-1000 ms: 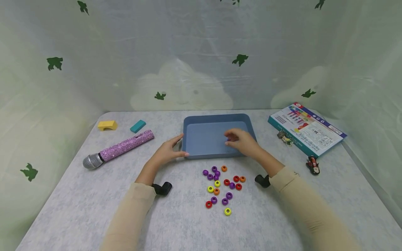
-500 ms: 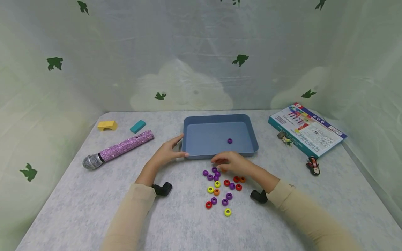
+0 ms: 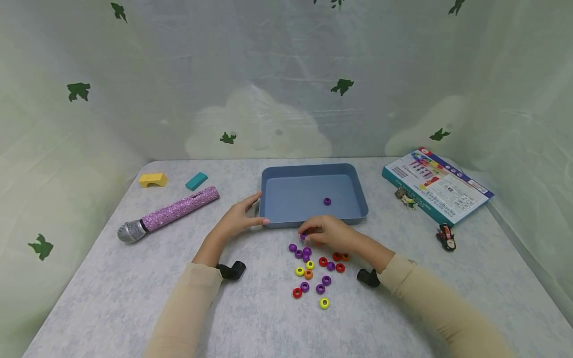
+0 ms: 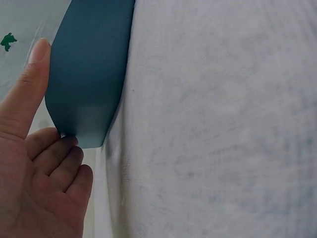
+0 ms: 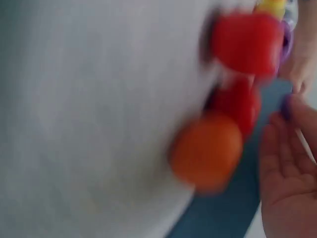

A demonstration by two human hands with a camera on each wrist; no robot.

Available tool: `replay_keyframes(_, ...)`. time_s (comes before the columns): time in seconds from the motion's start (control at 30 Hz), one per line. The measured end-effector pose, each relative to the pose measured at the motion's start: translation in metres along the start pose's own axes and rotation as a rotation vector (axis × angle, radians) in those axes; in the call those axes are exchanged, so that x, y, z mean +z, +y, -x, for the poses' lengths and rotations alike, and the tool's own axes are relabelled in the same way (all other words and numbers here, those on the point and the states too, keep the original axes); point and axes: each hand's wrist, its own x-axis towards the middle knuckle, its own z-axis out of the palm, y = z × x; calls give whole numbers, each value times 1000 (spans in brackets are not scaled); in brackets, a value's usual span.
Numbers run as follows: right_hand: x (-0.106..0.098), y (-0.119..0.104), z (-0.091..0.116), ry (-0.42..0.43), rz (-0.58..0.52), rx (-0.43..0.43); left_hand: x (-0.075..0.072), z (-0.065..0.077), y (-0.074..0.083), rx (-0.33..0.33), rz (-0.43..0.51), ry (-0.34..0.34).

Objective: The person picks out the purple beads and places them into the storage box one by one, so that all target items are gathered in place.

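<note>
My left hand (image 3: 236, 219) rests at the near left corner of a shallow blue-grey tray (image 3: 291, 191), its thumb along the front wall and its fingers at the left side. In the left wrist view, the thumb touches the tray's wall (image 4: 89, 69). Just in front of the tray, my right hand (image 3: 334, 233) pinches a purple bead (image 3: 304, 236) between thumb and fingers. That hand partly covers an orange bead (image 3: 319, 243). One purple bead (image 3: 327, 201) lies inside the tray. Purple, red, yellow and orange beads, such as a yellow one (image 3: 324, 303), lie scattered on the table below.
On the left lie a glittery pink microphone (image 3: 179, 209), a yellow arch block (image 3: 152, 179) and a teal block (image 3: 196, 181). At right is a flat boxed set (image 3: 438, 184) with small figures, one of them a red-and-black figure (image 3: 445, 236), beside it.
My right hand has moved from inside the tray down to the beads, leaving a purple bead in the tray. It now pinches another purple bead. The left hand stays put.
</note>
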Motion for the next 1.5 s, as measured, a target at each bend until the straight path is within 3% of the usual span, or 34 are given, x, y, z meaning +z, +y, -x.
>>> replay_keyframes(0.17,-23,7,-4,202,-131,27,0,0,1,-5,-11,7)
replay_keyframes(0.3,-39,23,-7,302,-74,133,0,0,2,-2,-11,5)
replay_keyframes(0.47,-45,43,-10,295,46,287,1,0,2,0,-1,2)
replay_keyframes(0.67,-43,49,-16,219,128,341,1,0,1,6,-1,13)
replay_keyframes(0.8,-43,45,-16,217,128,334,0,1,2,9,1,6)
replay_keyframes(0.93,-44,36,-10,251,72,264,0,0,2,8,1,1)
replay_keyframes(1.07,-41,17,-2,263,28,78,1,0,1,10,-3,7)
replay_keyframes(1.17,-34,-3,6,221,0,-68,2,-1,0,11,-5,8)
replay_keyframes(1.23,-29,-20,12,169,-39,-106,2,-1,0,10,-3,9)
replay_keyframes(1.37,-11,-31,21,61,-113,-69,-1,6,13,15,22,4)
replay_keyframes(1.5,9,-11,21,-21,-61,0,0,4,11,7,16,5)
